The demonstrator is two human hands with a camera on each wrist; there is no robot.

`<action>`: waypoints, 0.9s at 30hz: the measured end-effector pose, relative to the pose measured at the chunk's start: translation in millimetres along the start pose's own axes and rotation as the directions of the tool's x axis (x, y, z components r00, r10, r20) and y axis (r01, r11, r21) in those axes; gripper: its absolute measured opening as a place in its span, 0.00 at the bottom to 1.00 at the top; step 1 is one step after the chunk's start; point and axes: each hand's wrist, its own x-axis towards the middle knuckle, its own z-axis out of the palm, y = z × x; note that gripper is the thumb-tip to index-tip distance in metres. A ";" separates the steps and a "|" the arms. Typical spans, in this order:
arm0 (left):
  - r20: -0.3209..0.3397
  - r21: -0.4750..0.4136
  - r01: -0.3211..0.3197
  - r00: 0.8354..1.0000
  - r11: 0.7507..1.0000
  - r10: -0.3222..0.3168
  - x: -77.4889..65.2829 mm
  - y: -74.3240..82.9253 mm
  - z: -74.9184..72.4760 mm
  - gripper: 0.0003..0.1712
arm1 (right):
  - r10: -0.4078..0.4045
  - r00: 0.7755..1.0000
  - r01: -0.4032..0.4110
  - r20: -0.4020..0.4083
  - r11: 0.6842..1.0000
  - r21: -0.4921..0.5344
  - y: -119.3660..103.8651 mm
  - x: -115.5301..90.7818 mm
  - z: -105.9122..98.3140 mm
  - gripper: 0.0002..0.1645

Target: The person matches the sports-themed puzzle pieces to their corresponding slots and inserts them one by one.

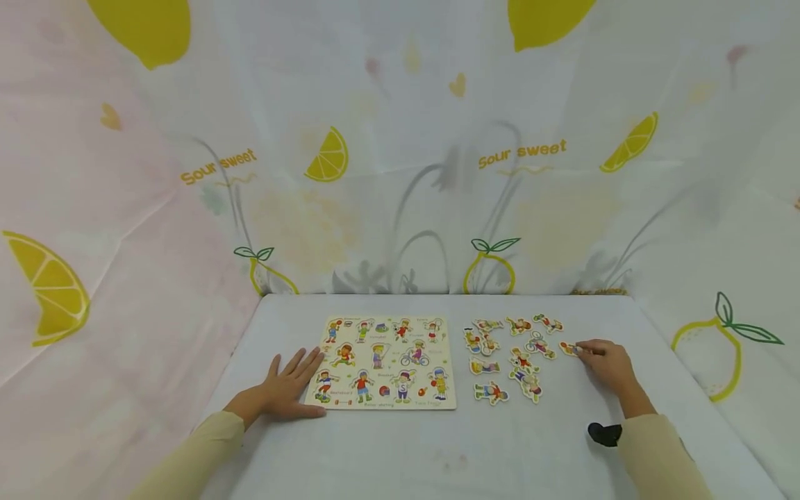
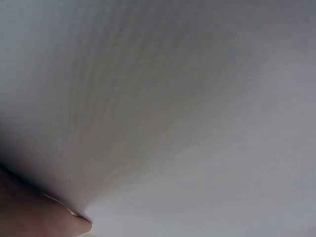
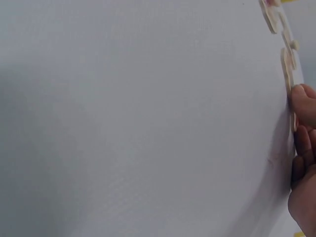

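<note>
A wooden puzzle board (image 1: 390,375) printed with children playing sports lies flat on the white table. My left hand (image 1: 289,385) rests at its left edge with fingers spread and straight, the fingertips over the border. To the right of the other loose pieces, my right hand (image 1: 607,364) pinches a small figure-shaped puzzle piece (image 1: 569,348) between thumb and fingers, low over the cloth. In the right wrist view that puzzle piece (image 3: 287,71) shows edge-on beside the thumb. The left wrist view holds mostly blurred white cloth and a bit of the left hand (image 2: 39,217).
Several loose puzzle pieces, among them a cyclist (image 1: 539,346) and a blue-trousered figure (image 1: 491,393), lie between the board and my right hand. A dark object (image 1: 604,435) sits at my right sleeve. Lemon-printed cloth (image 1: 400,208) rises behind the table.
</note>
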 end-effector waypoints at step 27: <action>-0.028 0.004 0.011 1.000 1.000 -0.011 0.7 0.3 7.1 0.70 | 0.031 0.999 -0.032 -0.010 0.996 -0.081 -1.9 0.6 1.7 0.20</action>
